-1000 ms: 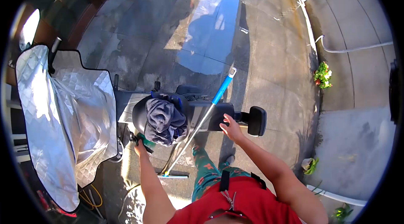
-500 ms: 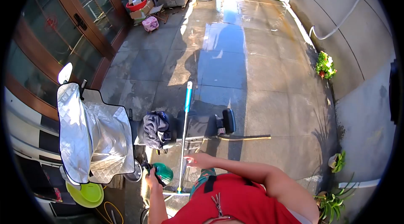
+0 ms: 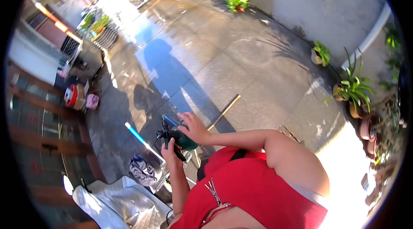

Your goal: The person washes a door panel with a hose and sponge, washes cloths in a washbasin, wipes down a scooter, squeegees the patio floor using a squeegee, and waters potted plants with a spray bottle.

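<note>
My left hand (image 3: 171, 152) is wrapped round the black handle of a green spray bottle (image 3: 187, 142), held in front of my chest. My right hand (image 3: 194, 128) lies over the top of the bottle from the right, its fingers apart; whether the palm touches the bottle is hidden. Behind the hands, a pole with a blue grip (image 3: 137, 134) slants down toward the scooter. A dark grey cloth (image 3: 142, 171) lies on the scooter, left of my left forearm.
A silver cover (image 3: 122, 201) drapes the scooter's front at the lower left. A thin tan stick (image 3: 225, 110) juts out beyond my right hand. Potted plants (image 3: 353, 89) line the right wall. Wooden doors (image 3: 53, 145) stand at the left.
The view has swung round to the right. The green bottle has come up in my left hand, and my right hand has moved over to it. The scooter now appears lower left.
</note>
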A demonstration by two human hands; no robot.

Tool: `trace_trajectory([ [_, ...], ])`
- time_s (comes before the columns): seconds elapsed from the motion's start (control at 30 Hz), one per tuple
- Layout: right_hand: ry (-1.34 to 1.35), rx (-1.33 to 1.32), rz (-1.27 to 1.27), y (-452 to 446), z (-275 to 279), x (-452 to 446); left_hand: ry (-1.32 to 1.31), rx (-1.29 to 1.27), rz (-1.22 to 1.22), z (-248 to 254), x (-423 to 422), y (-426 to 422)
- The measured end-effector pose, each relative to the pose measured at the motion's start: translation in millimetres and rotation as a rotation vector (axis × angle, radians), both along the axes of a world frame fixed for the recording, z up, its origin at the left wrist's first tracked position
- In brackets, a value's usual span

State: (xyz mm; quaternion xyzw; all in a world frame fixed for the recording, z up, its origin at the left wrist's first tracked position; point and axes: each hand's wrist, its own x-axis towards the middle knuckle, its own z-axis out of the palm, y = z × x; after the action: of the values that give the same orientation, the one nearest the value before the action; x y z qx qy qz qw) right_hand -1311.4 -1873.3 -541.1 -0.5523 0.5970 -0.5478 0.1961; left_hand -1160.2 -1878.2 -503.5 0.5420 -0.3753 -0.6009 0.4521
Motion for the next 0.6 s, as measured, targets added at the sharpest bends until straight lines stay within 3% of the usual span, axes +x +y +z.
trace_trajectory([
  [0.17,0.007,0.044,-0.158,43.7,-5.7,-84.4,0.121,0.114,-0.316,0.4,-90.4,-20.8],
  [0.3,-0.108,0.026,-0.448,71.3,-4.8,-108.9,0.089,0.141,-0.565,-0.3,-148.6,-24.4],
  [0.43,-0.065,0.039,-0.585,102.7,8.0,-113.1,0.233,0.343,-0.675,20.4,-190.0,-16.6],
  [0.57,-0.238,0.231,-0.634,107.5,29.4,-107.7,0.378,0.346,-0.935,-1.4,-213.1,-3.0],
  [0.6,-0.321,0.296,-0.660,103.1,22.5,-111.6,0.270,0.340,-0.903,-3.7,-213.3,-0.5],
])
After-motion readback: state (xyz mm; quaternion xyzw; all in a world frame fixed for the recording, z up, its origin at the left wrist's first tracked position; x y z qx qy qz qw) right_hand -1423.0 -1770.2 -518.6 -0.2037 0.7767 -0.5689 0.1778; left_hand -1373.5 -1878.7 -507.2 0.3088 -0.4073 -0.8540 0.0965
